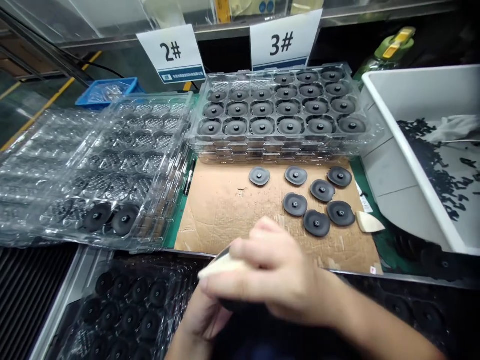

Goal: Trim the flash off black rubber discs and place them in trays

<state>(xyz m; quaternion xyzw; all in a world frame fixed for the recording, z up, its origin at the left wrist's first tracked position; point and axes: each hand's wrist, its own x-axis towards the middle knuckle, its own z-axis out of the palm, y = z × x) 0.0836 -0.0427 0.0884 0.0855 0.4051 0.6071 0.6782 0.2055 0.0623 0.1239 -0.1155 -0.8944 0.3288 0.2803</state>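
Closed around a cream-coloured wedge (224,266) is my right hand (268,267), its thumb and fingers pinching the wedge. Beneath it my left hand (200,317) grips a black round disc (224,253); only slivers of its dark edge show behind the fingers and wedge. The wedge appears pressed against the disc, but the contact is hidden. Ahead lies a cardboard sheet (213,205) with several loose black discs (295,204), each with a small centre stud. A second cream wedge (369,222) rests at the cardboard's right edge.
Stacked clear trays (277,142) of black discs stand behind the cardboard. More clear trays (131,135) lie left, one holding two discs. Another disc-filled tray (127,305) sits low at left. A white bin (390,150) with small black parts stands right; a blue basket (92,95) is far left.
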